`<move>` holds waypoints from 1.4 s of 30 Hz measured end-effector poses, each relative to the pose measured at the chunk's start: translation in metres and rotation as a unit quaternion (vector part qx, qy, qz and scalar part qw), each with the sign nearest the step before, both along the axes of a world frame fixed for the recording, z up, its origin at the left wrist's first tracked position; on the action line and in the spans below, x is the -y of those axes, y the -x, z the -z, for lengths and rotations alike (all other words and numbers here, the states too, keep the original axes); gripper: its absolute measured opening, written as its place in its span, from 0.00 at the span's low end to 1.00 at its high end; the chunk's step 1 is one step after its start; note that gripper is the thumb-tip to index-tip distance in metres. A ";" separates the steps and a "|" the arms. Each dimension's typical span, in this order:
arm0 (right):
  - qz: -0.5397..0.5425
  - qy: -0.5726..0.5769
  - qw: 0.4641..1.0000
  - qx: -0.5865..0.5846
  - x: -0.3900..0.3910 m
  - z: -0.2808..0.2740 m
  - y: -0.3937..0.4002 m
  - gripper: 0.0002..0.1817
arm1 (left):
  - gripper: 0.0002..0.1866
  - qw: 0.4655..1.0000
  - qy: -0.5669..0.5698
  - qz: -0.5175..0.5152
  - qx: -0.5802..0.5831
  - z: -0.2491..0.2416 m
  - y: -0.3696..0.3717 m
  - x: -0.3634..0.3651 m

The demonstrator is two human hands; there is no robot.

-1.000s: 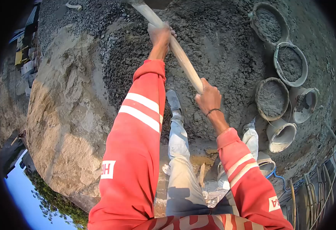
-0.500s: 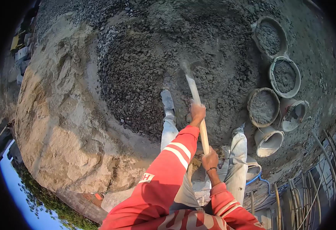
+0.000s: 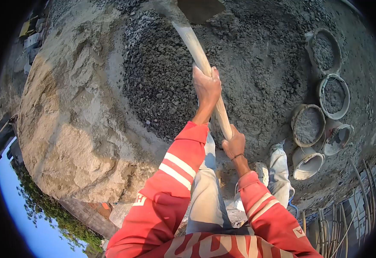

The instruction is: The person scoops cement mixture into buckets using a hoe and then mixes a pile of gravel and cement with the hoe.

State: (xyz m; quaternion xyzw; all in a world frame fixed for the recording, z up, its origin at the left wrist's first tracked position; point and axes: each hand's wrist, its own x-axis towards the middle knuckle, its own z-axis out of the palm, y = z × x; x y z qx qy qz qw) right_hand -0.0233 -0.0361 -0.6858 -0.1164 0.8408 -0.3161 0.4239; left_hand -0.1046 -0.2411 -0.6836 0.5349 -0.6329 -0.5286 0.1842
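A wooden handle [image 3: 193,43] runs from the top centre down toward my body, with a dark metal blade [image 3: 200,9] at its far end, raised over the mix. My left hand [image 3: 207,88] is wrapped round the middle of the handle. Nearer my body, my right hand [image 3: 234,145] grips its lower end. Beneath and beyond lies wet grey mix [image 3: 256,86], with darker, coarser gravel [image 3: 158,73] on its left side. The blade's edges are partly blurred.
At the right stand several buckets, among them a filled one [image 3: 309,125] and an empty tipped one [image 3: 309,164]. A large sand heap [image 3: 72,120] fills the left. Long rods [image 3: 364,189] lie at the lower right. My legs are below the handle.
The tool has risen out of the mix, and its blade is now higher in view. Both hands have moved up with the handle, still gripping it. The view has shifted slightly.
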 end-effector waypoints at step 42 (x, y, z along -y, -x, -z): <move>-0.026 -0.179 0.982 0.059 -0.034 0.015 0.103 0.20 | 0.18 0.976 -0.046 0.062 0.203 0.228 0.056 -0.059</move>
